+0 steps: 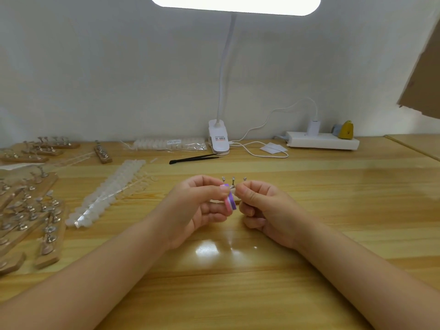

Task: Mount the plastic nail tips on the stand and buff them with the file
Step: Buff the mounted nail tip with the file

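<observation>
Two hands meet over the middle of the bench (pixel 309 270): the left hand (pixel 200 206) pinches a small pink-and-purple file (pixel 229 198), and the right hand (pixel 264 208) curls its fingers round the stand (pixel 234 184), three metal holders showing above the knuckles (any nail tip there is hidden). Along the left edge lie many more wooden stands (pixel 31 210), and beside them two strips of nail tips (pixel 107 194). One pair of black tweezers (pixel 192 158) lies toward the back edge.

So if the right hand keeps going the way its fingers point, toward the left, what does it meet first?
Probably the small pink, white and purple striped buffing block held in the left hand, directly beside the right hand. Depth between them is unclear.
</observation>
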`<act>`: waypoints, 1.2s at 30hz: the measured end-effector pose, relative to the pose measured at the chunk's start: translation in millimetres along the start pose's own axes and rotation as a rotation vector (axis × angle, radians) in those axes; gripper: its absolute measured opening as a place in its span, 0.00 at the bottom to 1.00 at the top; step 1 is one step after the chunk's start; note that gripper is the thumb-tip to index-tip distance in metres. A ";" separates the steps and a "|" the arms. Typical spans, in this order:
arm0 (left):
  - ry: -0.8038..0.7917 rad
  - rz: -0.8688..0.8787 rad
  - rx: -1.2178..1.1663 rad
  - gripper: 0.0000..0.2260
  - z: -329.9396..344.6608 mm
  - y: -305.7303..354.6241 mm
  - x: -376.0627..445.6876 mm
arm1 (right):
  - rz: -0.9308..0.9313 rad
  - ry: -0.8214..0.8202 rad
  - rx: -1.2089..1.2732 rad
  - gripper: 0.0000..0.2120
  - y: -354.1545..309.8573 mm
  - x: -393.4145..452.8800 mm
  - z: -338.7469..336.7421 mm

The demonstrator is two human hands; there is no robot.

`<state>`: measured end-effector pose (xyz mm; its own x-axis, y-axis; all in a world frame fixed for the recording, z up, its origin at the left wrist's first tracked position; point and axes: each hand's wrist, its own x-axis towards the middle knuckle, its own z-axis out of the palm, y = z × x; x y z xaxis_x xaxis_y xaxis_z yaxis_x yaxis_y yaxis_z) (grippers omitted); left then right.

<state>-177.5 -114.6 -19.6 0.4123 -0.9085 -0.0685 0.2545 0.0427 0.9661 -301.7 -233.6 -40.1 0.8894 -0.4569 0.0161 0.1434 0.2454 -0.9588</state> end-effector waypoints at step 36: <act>0.049 0.025 0.003 0.11 -6.2 -1.0 5.3 | -0.035 -0.172 -0.147 0.06 1.9 -1.0 -3.3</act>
<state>-170.1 -116.9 -22.5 0.4609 -0.8857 -0.0560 0.2413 0.0644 0.9683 -303.7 -235.4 -42.9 0.9478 -0.3070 0.0859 0.1216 0.0992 -0.9876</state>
